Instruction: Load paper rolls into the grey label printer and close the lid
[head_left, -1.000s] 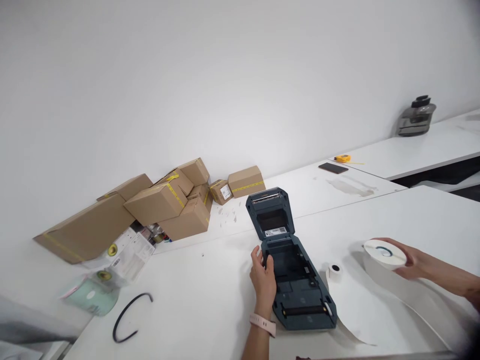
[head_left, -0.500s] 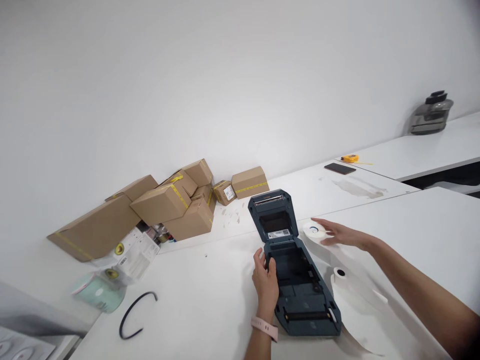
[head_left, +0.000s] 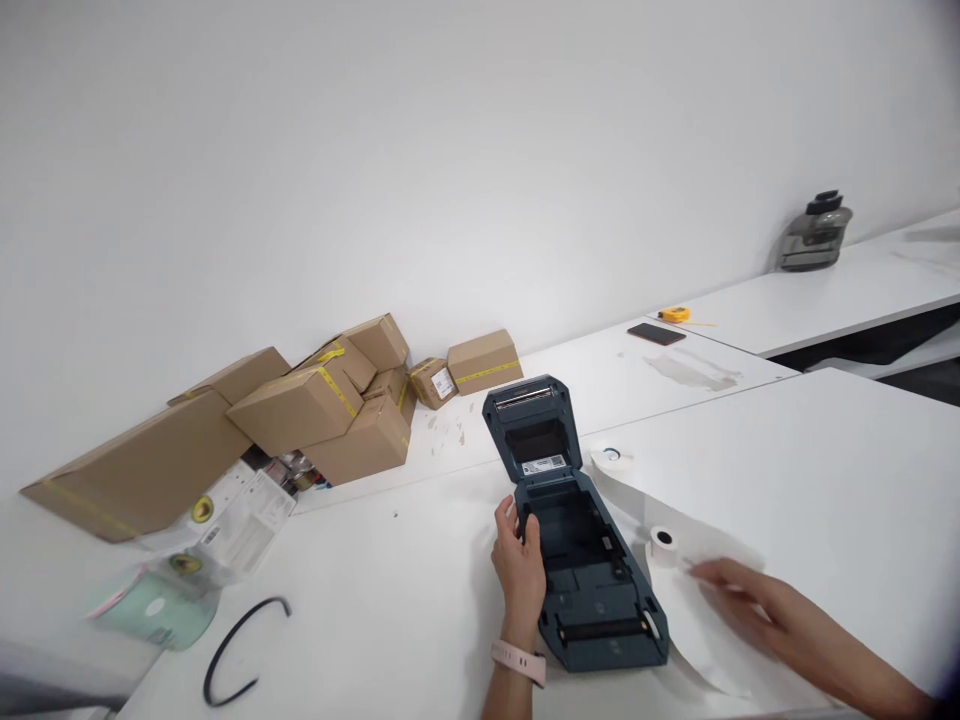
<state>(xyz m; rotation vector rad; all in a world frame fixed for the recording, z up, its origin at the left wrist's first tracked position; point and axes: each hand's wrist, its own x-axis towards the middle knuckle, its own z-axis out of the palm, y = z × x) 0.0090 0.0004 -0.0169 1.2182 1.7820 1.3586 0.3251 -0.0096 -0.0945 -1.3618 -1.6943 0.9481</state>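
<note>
A dark blue-grey label printer (head_left: pixel 600 580) lies on the table with its lid (head_left: pixel 531 430) raised, its inner bay and front roller exposed. My left hand (head_left: pixel 519 570) grips the printer's left side, thumb over the edge and fingers at the outer wall. Right of the printer stands a small white label roll (head_left: pixel 663 545) with a dark core, trailing a loose strip. My right hand (head_left: pixel 750 605) is blurred by motion close to that roll; whether its fingers hold the strip cannot be made out. Behind lies a larger white label roll (head_left: pixel 611 458), its strip unwound to the right.
Several cardboard boxes (head_left: pixel 300 410) are stacked at the back left. Nearer are a packaged item with avocado pictures (head_left: pixel 232 520), a mint-green container (head_left: pixel 169 610) and a curved black band (head_left: pixel 225 645). A phone (head_left: pixel 656 333), tape measure (head_left: pixel 675 314) and grey jug (head_left: pixel 816 235) stand back right.
My right hand has left the larger label roll and moved toward me, beside the small roll. The left hand keeps its grip on the printer. The whole view has shifted slightly.
</note>
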